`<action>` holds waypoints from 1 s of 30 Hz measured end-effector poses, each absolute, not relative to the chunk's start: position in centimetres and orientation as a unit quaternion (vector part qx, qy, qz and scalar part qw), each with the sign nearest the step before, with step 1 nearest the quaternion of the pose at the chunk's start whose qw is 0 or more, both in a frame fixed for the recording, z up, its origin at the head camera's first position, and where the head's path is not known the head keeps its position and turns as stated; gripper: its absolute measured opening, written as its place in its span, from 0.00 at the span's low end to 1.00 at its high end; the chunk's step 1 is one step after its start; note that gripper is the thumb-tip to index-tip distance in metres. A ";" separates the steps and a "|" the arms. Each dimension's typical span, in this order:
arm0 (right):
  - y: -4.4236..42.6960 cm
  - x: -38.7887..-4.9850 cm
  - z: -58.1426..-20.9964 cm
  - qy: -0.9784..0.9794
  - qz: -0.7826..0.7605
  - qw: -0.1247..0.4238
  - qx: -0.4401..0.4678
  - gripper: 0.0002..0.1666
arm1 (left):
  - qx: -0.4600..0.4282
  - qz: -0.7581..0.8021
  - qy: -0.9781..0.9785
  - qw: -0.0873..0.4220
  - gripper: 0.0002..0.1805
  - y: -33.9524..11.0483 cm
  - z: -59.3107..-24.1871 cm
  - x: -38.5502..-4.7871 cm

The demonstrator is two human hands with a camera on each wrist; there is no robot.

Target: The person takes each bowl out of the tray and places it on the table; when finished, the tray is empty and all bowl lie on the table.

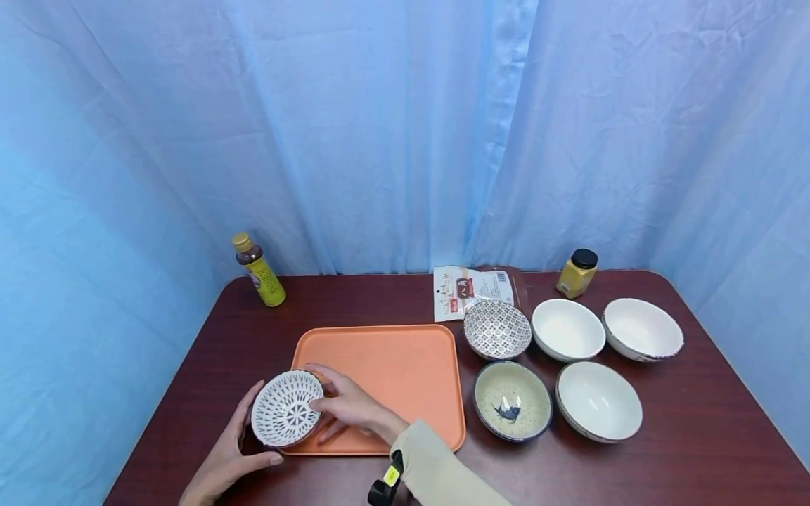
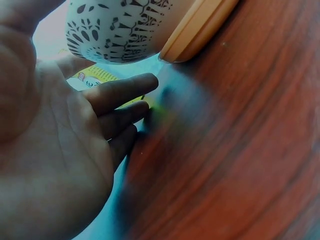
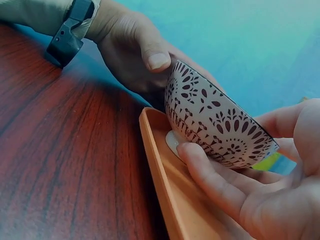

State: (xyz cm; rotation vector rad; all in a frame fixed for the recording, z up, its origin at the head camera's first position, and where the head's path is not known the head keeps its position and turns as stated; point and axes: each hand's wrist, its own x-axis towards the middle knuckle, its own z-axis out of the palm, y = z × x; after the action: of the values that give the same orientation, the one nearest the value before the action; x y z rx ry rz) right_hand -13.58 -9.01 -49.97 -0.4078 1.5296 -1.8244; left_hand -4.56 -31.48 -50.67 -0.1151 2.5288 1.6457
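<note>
A small white bowl (image 1: 287, 409) with a dark petal pattern is tilted over the near left corner of an orange tray (image 1: 436, 393). My right hand (image 1: 354, 406) pinches its right side, thumb over the rim and fingers underneath, as the right wrist view (image 3: 270, 192) shows. Around the bowl's left side my left hand (image 1: 221, 457) is spread, thumb near the front rim and fingers along the far side. In the left wrist view, several fingers of that hand (image 2: 55, 145) extend straight beneath the patterned bowl (image 2: 115, 32). Whether its thumb touches the rim is hard to tell.
To the tray's right stand a grey-patterned bowl (image 1: 497, 330), a fish bowl (image 1: 512, 400) and white bowls (image 1: 568, 329), (image 1: 598, 400), (image 1: 642, 329). A bottle (image 1: 259, 270), a snack packet (image 1: 471, 289) and a black-lidded jar (image 1: 577, 274) are at the back.
</note>
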 end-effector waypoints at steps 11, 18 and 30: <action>-7.8 -13.4 -49.6 0.599 -0.720 0.327 -0.129 0.39 | -0.067 0.531 0.841 0.085 0.63 -31.3 -50.5 -5.0; -6.2 -13.4 -49.5 0.590 -0.733 0.317 -0.118 0.40 | -0.068 0.527 0.844 0.074 0.60 -31.2 -50.7 -5.3; -2.6 -12.8 -46.8 0.580 -0.751 0.298 -0.106 0.40 | -0.093 0.434 0.888 0.120 0.52 -30.8 -50.7 -5.6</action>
State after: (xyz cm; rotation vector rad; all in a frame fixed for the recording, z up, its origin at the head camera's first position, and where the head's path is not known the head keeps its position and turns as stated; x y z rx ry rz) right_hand -12.77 -2.62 -46.84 -0.2817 1.5410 -1.9961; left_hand -5.56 -30.80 -50.75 -0.2722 2.5957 1.2683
